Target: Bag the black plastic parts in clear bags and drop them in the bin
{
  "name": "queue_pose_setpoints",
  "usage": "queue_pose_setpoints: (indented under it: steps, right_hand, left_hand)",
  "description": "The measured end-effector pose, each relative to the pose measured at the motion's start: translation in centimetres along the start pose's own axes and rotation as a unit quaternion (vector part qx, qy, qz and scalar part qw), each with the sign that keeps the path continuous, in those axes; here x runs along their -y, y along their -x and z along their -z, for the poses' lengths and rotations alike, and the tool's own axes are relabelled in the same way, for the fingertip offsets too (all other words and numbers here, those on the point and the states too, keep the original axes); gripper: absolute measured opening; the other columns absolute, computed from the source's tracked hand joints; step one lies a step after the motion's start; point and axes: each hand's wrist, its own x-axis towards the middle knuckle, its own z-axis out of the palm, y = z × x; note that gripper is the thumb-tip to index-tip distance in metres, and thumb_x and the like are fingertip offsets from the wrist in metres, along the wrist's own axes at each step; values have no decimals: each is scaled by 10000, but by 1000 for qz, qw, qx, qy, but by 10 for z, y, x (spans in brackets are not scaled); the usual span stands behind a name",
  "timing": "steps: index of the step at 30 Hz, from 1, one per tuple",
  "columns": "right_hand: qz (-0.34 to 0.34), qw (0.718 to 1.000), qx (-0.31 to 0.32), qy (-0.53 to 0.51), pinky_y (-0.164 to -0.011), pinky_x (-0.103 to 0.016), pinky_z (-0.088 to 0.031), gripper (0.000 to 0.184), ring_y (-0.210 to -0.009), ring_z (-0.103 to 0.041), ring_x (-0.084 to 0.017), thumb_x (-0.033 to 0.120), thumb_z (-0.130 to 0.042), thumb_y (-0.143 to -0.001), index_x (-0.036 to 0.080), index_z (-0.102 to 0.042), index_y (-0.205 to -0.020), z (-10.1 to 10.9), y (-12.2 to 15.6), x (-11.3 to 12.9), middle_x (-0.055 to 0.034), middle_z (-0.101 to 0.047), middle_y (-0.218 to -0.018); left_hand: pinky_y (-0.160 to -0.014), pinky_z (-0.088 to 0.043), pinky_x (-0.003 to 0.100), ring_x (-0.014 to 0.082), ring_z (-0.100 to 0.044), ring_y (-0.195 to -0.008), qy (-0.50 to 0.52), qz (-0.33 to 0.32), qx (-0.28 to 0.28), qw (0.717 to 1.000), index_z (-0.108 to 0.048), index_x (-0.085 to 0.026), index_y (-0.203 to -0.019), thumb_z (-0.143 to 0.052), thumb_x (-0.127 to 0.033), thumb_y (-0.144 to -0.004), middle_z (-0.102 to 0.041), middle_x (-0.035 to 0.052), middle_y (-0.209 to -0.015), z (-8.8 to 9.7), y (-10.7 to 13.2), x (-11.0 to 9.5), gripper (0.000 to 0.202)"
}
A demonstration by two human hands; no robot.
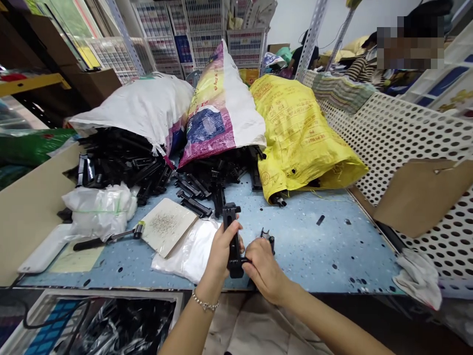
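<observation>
My left hand [220,249] is wrapped round a long black plastic part [232,236], holding it upright over the blue table's front edge [318,256]. My right hand [263,268] pinches at the lower end of that same part, fingers closed; what sits between the fingertips is too small to make out. A small black clip piece [268,237] lies on the table just behind my right hand. A silver bracelet is on my left wrist.
Heaps of black plastic parts [125,162] spill from a white sack [144,106], a pink-and-white sack [219,108] and a yellow sack [299,133]. A hammer [107,239], a tile with tiny pieces [168,225], white bags [99,207] lie left. Perforated panel [399,133] stands right; a person sits beyond.
</observation>
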Motion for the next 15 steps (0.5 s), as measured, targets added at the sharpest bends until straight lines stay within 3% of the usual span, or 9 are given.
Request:
queue_pose_setpoints:
  steps: [2, 4, 6, 7, 10, 12, 15]
  right_hand:
    - [-11, 997, 76, -17, -779, -342, -422, 359, -815, -476, -176, 427, -238, -985, 223, -485, -825, 3, -11, -4, -34, -536, -840]
    - [-38, 990, 130, 30, -789, -312, -430, 391, -823, -511, -162, 411, -214, -993, 220, -514, -828, 13, -41, -15, -29, -566, -851]
    - [-128, 974, 100, 161, -839, -329, -415, 394, -904, -545, -183, 395, -222, -994, 207, -554, -896, 28, -82, -32, -58, -604, -922]
    - [-212, 944, 67, 243, -852, -341, -410, 372, -975, -553, -209, 417, -261, -984, 201, -563, -962, 35, -104, -42, -86, -613, -1000]
    - [-309, 899, 14, 309, -843, -433, -402, 428, -1067, -556, -328, 386, -332, -962, 78, -464, -1229, 52, -158, -73, -258, -558, -1175]
    - [-339, 887, 10, 315, -828, -446, -402, 472, -1049, -582, -355, 331, -365, -947, 7, -408, -1288, 57, -178, -88, -314, -569, -1154]
    - [-367, 874, 25, 317, -816, -413, -408, 425, -1000, -625, -342, 281, -392, -921, -10, -512, -1206, 60, -181, -96, -298, -644, -1042]
  left_hand:
    - [-493, -460, 193, 84, -560, -524, -23, -45, -51, 997, -461, -210, -1111, -741, -410, -683, -552, -44, -737, 8, -3, 6, 549]
    - [-602, -521, 248, 133, -633, -681, -44, -71, -95, 992, -438, -229, -1097, -750, -363, -674, -586, -19, -829, 17, -9, 19, 542]
    - [-719, -541, 340, 196, -653, -828, -84, -60, -107, 989, -468, -201, -1048, -676, -363, -727, -618, 30, -898, 25, -16, 38, 416]
    - [-791, -528, 390, 226, -646, -895, -120, -56, -102, 986, -494, -182, -1032, -627, -358, -755, -633, 60, -926, 28, -19, 50, 354]
    - [-1041, -358, 477, 284, -520, -1178, -264, -111, -88, 954, -547, -153, -1119, -543, -292, -783, -599, 147, -1176, 28, -23, 81, 364]
    - [-1125, -233, 460, 281, -374, -1321, -343, -157, -71, 923, -545, -158, -1200, -533, -245, -777, -476, 161, -1363, 26, -22, 94, 433]
    - [-1137, -216, 444, 274, -338, -1345, -392, -176, -31, 903, -568, -170, -1210, -537, -214, -769, -431, 152, -1406, 26, -21, 95, 444]
